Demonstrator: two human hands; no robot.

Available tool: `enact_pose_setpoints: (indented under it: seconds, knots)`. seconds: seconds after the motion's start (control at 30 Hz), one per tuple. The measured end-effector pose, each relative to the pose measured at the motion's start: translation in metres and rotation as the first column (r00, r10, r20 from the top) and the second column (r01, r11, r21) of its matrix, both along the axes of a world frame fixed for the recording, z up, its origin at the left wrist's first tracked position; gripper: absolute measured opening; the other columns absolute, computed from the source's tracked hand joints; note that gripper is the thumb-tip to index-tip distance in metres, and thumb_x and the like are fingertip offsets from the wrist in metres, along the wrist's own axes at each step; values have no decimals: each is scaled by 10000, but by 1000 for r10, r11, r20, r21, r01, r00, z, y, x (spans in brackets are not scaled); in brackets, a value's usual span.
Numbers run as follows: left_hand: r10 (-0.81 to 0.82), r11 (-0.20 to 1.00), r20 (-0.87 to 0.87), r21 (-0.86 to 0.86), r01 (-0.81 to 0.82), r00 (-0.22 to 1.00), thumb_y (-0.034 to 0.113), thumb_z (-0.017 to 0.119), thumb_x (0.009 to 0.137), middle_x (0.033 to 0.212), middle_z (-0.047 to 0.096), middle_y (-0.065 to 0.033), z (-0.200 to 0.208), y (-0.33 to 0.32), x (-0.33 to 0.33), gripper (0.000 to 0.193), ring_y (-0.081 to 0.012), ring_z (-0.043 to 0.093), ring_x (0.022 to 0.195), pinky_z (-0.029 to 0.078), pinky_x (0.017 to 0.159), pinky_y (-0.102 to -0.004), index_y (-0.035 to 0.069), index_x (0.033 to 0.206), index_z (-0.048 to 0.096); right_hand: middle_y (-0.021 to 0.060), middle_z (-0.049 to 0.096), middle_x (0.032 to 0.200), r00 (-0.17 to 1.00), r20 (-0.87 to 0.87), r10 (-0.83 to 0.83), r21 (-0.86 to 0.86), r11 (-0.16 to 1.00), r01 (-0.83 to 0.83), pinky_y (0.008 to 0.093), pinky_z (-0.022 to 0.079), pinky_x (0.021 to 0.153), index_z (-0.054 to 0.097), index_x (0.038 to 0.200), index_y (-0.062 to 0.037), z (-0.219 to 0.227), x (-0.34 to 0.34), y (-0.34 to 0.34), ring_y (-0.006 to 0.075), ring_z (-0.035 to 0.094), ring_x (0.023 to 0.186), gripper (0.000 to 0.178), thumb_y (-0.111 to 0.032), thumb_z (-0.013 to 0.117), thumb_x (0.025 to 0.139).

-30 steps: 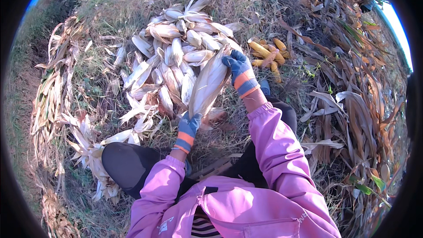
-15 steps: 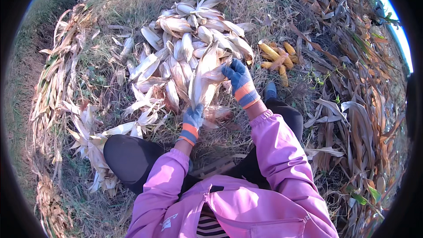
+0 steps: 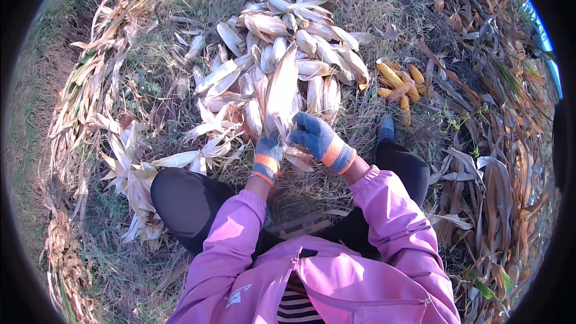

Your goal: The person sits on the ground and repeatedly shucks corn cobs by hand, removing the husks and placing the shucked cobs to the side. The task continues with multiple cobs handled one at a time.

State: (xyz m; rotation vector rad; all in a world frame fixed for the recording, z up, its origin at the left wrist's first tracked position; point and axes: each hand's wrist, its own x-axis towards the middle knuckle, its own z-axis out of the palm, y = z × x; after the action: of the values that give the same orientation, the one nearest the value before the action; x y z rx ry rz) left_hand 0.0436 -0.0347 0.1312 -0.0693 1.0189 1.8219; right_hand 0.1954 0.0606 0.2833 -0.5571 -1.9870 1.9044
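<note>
An ear of corn in its pale dry husk (image 3: 282, 87) points up and away between my hands, just in front of the heap. My left hand (image 3: 268, 146), in a blue-grey glove with orange bands, is closed around its lower end. My right hand (image 3: 315, 136), gloved alike, has its fingers curled at the lower right side of the same ear, apparently pinching the husk; its fingertips are partly hidden. Beyond lies a heap of unhusked corn ears (image 3: 306, 42). To the right sits a small pile of bare yellow corn cobs (image 3: 399, 84).
Stripped husks (image 3: 201, 156) lie left of the heap and by my left knee (image 3: 186, 204). Dry corn stalks (image 3: 90, 102) line the left side, and more brown stalks and leaves (image 3: 492, 192) pile up on the right. My shoe (image 3: 386, 128) rests below the yellow cobs.
My right hand has come down and inward from the ear's upper right side to its lower end, near my left hand. The view has shifted slightly.
</note>
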Motion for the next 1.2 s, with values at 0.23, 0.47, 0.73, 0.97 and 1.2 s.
enact_pose_setpoints:
  seconds: [0.23,0.47,0.73,0.97,1.2]
  knots:
    - [-77,995,62,63,73,995,295,466,946,992,617,-114,24,-4,0,334,-251,622,863,518,733,-372,29,1136,531,54,497,692,995,56,78,223,971,-89,314,433,623,534,934,-6,2,-3,-26,143,486,653,180,-80,600,784]
    - [-197,972,-561,-3,236,804,236,514,893,858,630,-88,-23,-5,-15,247,-232,616,765,504,654,-347,36,1007,601,-7,500,708,986,29,162,33,986,-163,270,409,623,556,930,-17,37,10,-3,76,449,679,168,-86,627,795]
    - [-326,943,-127,-109,314,937,418,581,863,880,614,-37,-9,-3,-2,417,-143,597,642,498,519,-252,101,1132,557,61,603,1020,853,-445,-272,-416,906,71,287,445,863,572,1059,7,34,31,52,144,563,931,281,-230,542,911]
    - [-350,826,-869,-111,552,350,258,401,974,1190,546,-84,-21,-5,4,383,-202,549,1053,443,925,-323,32,1281,436,24,619,983,899,-255,-355,29,927,375,249,446,839,611,1044,-8,-7,15,75,100,556,906,190,-50,576,862]
    - [-618,730,65,418,542,783,219,357,980,1291,480,-95,-59,-21,3,395,-225,485,1155,387,1015,-348,39,1331,379,148,601,925,825,-301,-479,539,628,562,344,490,742,594,977,-13,-15,1,73,308,603,822,223,-28,591,755]
